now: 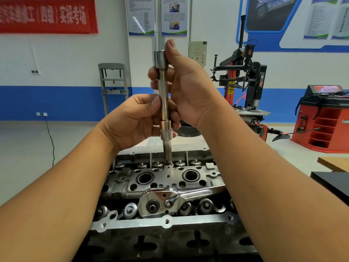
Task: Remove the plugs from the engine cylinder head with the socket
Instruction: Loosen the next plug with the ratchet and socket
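A long chrome extension bar (164, 91) stands upright over the engine cylinder head (166, 178). A socket (166, 131) sits on its lower end, with a thinner shaft below it that reaches down to the head's far row of valve springs. My right hand (187, 86) grips the upper part of the bar just under its wide top end. My left hand (136, 120) holds the lower part of the bar, thumb against it, fingers by the socket. Two round plug wells (145, 178) are open on the head. No plug is visible.
A chrome ratchet handle (162, 202) lies flat on the near side of the cylinder head, its head to the left. A red tyre changer (245, 82) and a red balancing machine (324, 118) stand behind on the right. A wooden table corner (334, 163) is at right.
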A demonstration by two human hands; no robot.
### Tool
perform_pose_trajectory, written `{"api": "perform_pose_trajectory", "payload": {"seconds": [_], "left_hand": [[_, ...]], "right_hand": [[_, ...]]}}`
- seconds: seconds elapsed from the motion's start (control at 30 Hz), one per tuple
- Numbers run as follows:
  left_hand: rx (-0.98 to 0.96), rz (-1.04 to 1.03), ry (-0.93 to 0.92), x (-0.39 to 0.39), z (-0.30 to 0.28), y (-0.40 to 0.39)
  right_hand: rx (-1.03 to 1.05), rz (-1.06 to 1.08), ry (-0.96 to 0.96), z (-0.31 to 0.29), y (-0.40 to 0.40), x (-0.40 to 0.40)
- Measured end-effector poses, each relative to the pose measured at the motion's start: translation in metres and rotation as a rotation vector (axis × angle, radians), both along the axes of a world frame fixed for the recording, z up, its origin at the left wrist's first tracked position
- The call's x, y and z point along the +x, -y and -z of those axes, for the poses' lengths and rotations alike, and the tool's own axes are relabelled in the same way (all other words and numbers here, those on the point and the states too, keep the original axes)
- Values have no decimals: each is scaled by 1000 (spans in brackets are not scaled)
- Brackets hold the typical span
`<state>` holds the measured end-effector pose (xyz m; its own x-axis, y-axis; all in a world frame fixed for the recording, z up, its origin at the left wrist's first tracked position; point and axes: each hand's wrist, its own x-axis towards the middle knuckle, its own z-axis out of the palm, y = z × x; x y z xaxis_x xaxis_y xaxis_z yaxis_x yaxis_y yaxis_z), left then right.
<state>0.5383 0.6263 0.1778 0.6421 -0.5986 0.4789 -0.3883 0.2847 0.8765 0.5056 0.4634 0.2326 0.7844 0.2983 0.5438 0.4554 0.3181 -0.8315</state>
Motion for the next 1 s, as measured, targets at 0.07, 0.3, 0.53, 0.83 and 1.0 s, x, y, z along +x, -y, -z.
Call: {"api": "perform_pose_trajectory", "payload": {"seconds": [0.07, 0.3, 0.53, 0.83, 1.0], "left_hand": [[-6, -26, 36, 1, -1, 0], [-1, -175, 157, -5, -10, 3], [-1, -323, 213, -12, -8, 5], [-107, -158, 104, -10, -4, 1], [-121, -201, 126, -8, -4, 6]], "right_hand": [[-16, -18, -30, 1, 0, 0], [48, -58, -1, 2, -1, 6], [4, -93, -13, 3, -3, 6], [-38, -71, 5, 5, -5, 9], [43, 23, 60, 5, 0, 9]]}}
